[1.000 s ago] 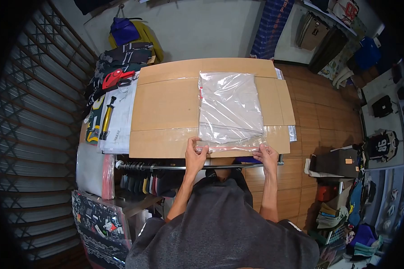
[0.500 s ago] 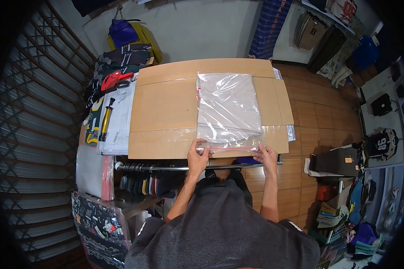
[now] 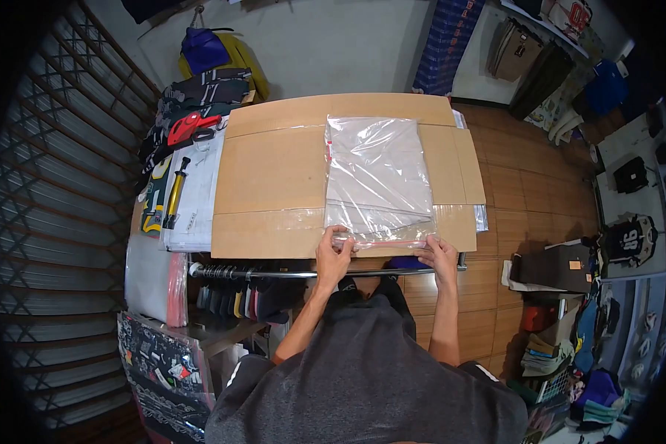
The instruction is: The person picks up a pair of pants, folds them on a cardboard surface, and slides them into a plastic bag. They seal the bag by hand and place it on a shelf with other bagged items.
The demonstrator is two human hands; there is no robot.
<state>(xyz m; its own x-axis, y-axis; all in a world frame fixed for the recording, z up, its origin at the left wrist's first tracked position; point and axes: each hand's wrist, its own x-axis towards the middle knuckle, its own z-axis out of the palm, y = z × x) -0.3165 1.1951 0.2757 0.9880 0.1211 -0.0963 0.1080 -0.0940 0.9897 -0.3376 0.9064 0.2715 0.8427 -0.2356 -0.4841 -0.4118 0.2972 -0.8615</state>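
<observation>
A clear plastic bag (image 3: 381, 235) with a folded light-grey garment (image 3: 377, 174) inside lies flat on an opened cardboard sheet (image 3: 270, 174). A red strip runs along the bag's near edge. My left hand (image 3: 334, 255) pinches that edge near its left end, thumb and fingers closed on the plastic. At the right corner, my right hand (image 3: 441, 259) holds the same edge between thumb and fingers. Red marks show on the bag's left side.
Left of the cardboard are a red tape dispenser (image 3: 192, 129), a yellow-and-black hand pump (image 3: 176, 194) and white packs (image 3: 200, 214). A metal rail (image 3: 288, 274) with hanging clothes runs below the near edge. Stacked plastic bags (image 3: 155, 285) stand at left.
My left hand has slid a little to the right along the bag's near edge. My right hand stays at the right corner. The view has shifted slightly.
</observation>
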